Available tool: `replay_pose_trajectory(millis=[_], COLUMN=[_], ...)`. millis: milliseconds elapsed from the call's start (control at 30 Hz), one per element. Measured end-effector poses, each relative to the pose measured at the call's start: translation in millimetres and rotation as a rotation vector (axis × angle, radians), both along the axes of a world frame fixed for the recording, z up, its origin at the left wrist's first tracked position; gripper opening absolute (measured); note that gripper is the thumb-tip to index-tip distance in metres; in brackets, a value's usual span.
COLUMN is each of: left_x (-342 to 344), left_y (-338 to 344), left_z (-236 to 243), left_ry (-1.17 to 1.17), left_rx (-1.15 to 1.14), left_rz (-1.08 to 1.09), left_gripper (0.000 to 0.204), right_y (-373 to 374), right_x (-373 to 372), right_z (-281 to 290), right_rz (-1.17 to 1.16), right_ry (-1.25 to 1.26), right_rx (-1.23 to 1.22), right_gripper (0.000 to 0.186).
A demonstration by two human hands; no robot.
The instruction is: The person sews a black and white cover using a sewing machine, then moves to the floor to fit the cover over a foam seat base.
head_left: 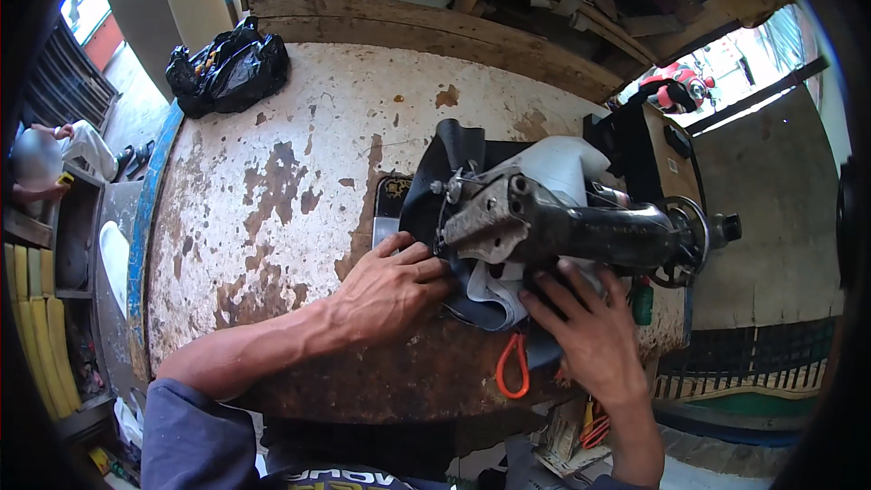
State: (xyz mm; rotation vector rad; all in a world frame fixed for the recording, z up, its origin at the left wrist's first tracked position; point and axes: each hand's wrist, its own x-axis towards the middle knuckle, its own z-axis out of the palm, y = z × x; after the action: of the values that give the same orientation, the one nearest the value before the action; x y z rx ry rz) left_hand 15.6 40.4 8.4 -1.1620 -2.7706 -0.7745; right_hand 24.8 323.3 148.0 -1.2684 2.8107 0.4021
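Note:
A worn black sewing machine (581, 231) stands on the table, its head above a bundle of black, leather-like material (454, 150) with a white-grey lining (567, 163). My left hand (390, 281) is at the left of the machine head, its bent fingers closed on the black material's edge; some fingertips are hidden. To the right, my right hand (590, 327) lies over the bundle below the machine arm, fingers spread. An orange loop handle (514, 367) sticks out between my hands; the rest of that tool is covered. The needle is hidden behind the machine head.
The table (227, 172) has peeling white paint. A black plastic bag (227, 68) sits at its far left corner. The machine's handwheel (685, 240) is at the right, near a green spool-like object (642, 304). A person (68, 150) sits at the far left.

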Motion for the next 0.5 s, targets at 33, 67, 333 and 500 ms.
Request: replay_pose_trajectory(millis=[33,67,333,500], left_x=[-0.4,-0.6,1.6,-0.3], left_y=[-0.9,-1.4,-10.4,-10.9], left_z=[-0.9,-0.2,-2.0,-7.9], left_ry=[0.004,0.010,-0.002,0.032], left_rx=[0.001,0.012,0.107,0.122], left_rz=[-0.004,-0.010,-0.044,-0.071], left_gripper=[0.036,0.036,0.038,0.039], right_y=[12.0,19.3,-9.4,-2.7], right_x=[4.2,11.1,97.5,111.8], right_z=[-15.1,-18.7,76.9,91.8], right_rz=[-0.011,-0.022,-0.363,-0.466], right_ry=[-0.004,0.001,-0.532,-0.231], right_rx=[-0.017,-0.032,-0.007,-0.300], right_gripper=[0.042,0.035,0.016,0.034])
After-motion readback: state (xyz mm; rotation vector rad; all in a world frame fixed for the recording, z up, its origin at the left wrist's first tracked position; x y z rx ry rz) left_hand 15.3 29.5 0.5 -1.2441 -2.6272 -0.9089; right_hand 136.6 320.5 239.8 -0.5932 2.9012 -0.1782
